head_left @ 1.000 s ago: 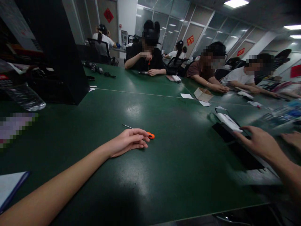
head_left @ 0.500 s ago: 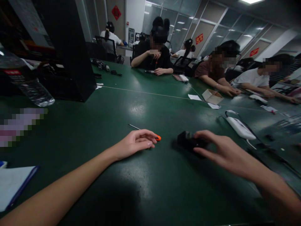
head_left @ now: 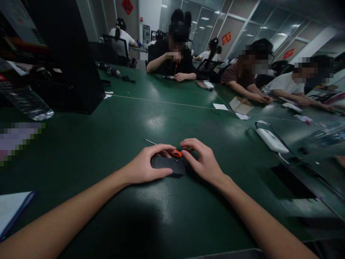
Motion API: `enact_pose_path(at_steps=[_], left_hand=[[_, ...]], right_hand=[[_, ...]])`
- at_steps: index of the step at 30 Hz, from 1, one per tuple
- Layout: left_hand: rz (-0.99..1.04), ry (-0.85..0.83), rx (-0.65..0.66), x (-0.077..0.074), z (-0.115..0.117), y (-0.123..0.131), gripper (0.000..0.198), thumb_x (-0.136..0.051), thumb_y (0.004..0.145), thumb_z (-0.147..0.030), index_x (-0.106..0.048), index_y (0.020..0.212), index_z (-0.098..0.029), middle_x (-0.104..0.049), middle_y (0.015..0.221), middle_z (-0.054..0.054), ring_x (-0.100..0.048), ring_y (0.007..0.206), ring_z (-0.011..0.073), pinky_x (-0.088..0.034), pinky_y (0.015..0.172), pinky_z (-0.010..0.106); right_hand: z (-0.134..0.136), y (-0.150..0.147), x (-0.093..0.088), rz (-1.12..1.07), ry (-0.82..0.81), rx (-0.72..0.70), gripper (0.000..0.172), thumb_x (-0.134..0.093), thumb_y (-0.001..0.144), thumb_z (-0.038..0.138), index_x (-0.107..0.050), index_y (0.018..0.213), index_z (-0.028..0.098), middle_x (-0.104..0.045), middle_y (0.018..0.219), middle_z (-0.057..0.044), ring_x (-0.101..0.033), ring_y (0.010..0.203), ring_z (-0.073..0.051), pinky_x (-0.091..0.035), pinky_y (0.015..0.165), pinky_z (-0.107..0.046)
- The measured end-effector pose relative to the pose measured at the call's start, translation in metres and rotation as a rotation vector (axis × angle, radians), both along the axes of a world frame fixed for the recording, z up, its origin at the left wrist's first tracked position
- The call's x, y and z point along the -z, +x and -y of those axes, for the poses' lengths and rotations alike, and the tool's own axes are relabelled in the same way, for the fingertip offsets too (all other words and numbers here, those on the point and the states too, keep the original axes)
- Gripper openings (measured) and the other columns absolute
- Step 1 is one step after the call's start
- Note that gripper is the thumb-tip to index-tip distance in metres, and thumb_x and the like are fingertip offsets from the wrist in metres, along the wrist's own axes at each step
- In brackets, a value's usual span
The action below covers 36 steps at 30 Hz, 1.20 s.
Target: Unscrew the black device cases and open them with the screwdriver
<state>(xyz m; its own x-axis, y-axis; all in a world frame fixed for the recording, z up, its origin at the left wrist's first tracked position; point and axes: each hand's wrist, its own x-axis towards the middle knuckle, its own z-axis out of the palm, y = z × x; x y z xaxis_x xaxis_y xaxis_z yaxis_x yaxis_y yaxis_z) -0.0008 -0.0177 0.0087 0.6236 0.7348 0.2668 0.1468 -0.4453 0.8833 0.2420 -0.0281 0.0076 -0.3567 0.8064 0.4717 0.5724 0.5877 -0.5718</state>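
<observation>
A small black rectangular block [head_left: 172, 166] rests on the green tabletop [head_left: 113, 212] in front of me. My left hand [head_left: 147, 165] grips its left end, thumb along the near side and fingers over the far side. Just behind the block lies a screwdriver with an orange and black handle [head_left: 176, 153]; its thin metal shaft points to the far left, partly hidden by my left fingers. My right hand [head_left: 202, 158] is close to the right end of the block and the handle tip, fingers curved and apart, holding nothing.
A white device with a cable [head_left: 272, 140] lies to the right, near a flat black piece [head_left: 293, 180]. A clear bottle [head_left: 29, 99] and a tall black box [head_left: 72, 64] stand at left. Farther back are an open cardboard box [head_left: 240, 105] and several people seated.
My right hand has brought the black block leftward to my left hand and let go of it. My left hand has taken hold of the block. The view has shifted slightly.
</observation>
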Motion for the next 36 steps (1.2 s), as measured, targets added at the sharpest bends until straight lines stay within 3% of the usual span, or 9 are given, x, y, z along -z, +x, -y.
enact_pose_path(at_steps=[4, 9, 12, 15, 20, 23, 26, 32, 36], left_hand=[[-0.126, 0.166, 0.049, -0.001, 0.004, 0.002, 0.058, -0.083, 0.076, -0.028, -0.065, 0.130, -0.024, -0.069, 0.130, 0.006, -0.063, 0.121, 0.0265, -0.043, 0.113, 0.042], [-0.167, 0.210, 0.014, -0.002, 0.005, 0.005, 0.045, -0.079, 0.081, -0.027, -0.068, 0.125, -0.023, -0.072, 0.126, 0.005, -0.067, 0.117, 0.0242, -0.046, 0.109, 0.038], [-0.202, 0.204, -0.026, -0.003, 0.006, 0.006, 0.041, -0.079, 0.081, -0.031, -0.071, 0.120, -0.022, -0.074, 0.122, 0.006, -0.068, 0.115, 0.0258, -0.048, 0.106, 0.038], [-0.222, 0.186, -0.060, -0.004, 0.006, 0.007, 0.038, -0.077, 0.082, -0.032, -0.071, 0.118, -0.021, -0.075, 0.119, 0.006, -0.068, 0.112, 0.0266, -0.050, 0.102, 0.038], [-0.226, 0.146, -0.091, -0.005, 0.004, 0.008, 0.038, -0.075, 0.084, -0.034, -0.070, 0.119, -0.021, -0.074, 0.118, 0.007, -0.070, 0.104, 0.0262, -0.053, 0.093, 0.038], [-0.214, 0.154, -0.078, -0.003, 0.003, 0.007, 0.039, -0.074, 0.086, -0.035, -0.068, 0.122, -0.022, -0.074, 0.119, 0.007, -0.069, 0.105, 0.0262, -0.053, 0.091, 0.037], [-0.210, 0.162, -0.067, -0.002, 0.003, 0.006, 0.041, -0.074, 0.087, -0.035, -0.066, 0.125, -0.022, -0.072, 0.123, 0.008, -0.068, 0.109, 0.0264, -0.052, 0.094, 0.039], [-0.203, 0.190, -0.046, -0.002, 0.002, 0.007, 0.038, -0.073, 0.089, -0.033, -0.066, 0.125, -0.023, -0.071, 0.123, 0.006, -0.066, 0.111, 0.0251, -0.049, 0.100, 0.038], [-0.226, 0.198, -0.045, -0.003, 0.001, 0.007, 0.037, -0.073, 0.089, -0.032, -0.066, 0.124, -0.023, -0.071, 0.122, 0.005, -0.067, 0.109, 0.0244, -0.050, 0.097, 0.037]], right_hand=[[-0.012, 0.007, 0.016, 0.089, -0.096, -0.002, 0.030, -0.066, 0.093, 0.034, -0.063, 0.119, 0.021, -0.069, 0.110, -0.009, -0.065, 0.094, -0.021, -0.054, 0.085, -0.038], [-0.018, -0.004, 0.019, 0.153, -0.122, -0.038, 0.020, -0.063, 0.095, 0.031, -0.069, 0.110, 0.020, -0.071, 0.107, -0.009, -0.064, 0.101, -0.024, -0.051, 0.092, -0.041], [-0.017, -0.004, 0.020, 0.014, -0.169, 0.034, 0.020, -0.062, 0.095, 0.033, -0.070, 0.107, 0.020, -0.073, 0.104, -0.008, -0.067, 0.096, -0.022, -0.053, 0.090, -0.040], [-0.016, 0.004, 0.016, -0.273, -0.195, 0.188, 0.025, -0.067, 0.090, 0.037, -0.070, 0.108, 0.020, -0.075, 0.104, -0.007, -0.070, 0.093, -0.020, -0.057, 0.088, -0.039], [-0.016, 0.015, -0.024, -0.658, 0.009, 0.301, 0.030, -0.070, 0.089, 0.038, -0.067, 0.115, 0.023, -0.072, 0.100, -0.002, -0.074, 0.092, -0.019, -0.062, 0.089, -0.039], [-0.013, 0.011, -0.055, -0.610, 0.177, 0.229, 0.030, -0.067, 0.092, 0.039, -0.067, 0.119, 0.027, -0.071, 0.105, -0.003, -0.075, 0.086, -0.019, -0.065, 0.083, -0.041], [-0.009, 0.000, -0.069, -0.507, 0.332, 0.155, 0.032, -0.062, 0.096, 0.038, -0.065, 0.126, 0.030, -0.071, 0.108, -0.004, -0.073, 0.082, -0.019, -0.066, 0.076, -0.040], [-0.004, -0.015, -0.048, -0.489, 0.443, 0.031, 0.035, -0.059, 0.097, 0.027, -0.062, 0.132, 0.033, -0.070, 0.112, -0.004, -0.073, 0.084, -0.018, -0.066, 0.076, -0.039], [-0.002, -0.013, -0.038, -0.462, 0.418, 0.091, 0.034, -0.057, 0.099, 0.032, -0.059, 0.132, 0.033, -0.068, 0.114, -0.005, -0.073, 0.086, -0.019, -0.065, 0.078, -0.040]])
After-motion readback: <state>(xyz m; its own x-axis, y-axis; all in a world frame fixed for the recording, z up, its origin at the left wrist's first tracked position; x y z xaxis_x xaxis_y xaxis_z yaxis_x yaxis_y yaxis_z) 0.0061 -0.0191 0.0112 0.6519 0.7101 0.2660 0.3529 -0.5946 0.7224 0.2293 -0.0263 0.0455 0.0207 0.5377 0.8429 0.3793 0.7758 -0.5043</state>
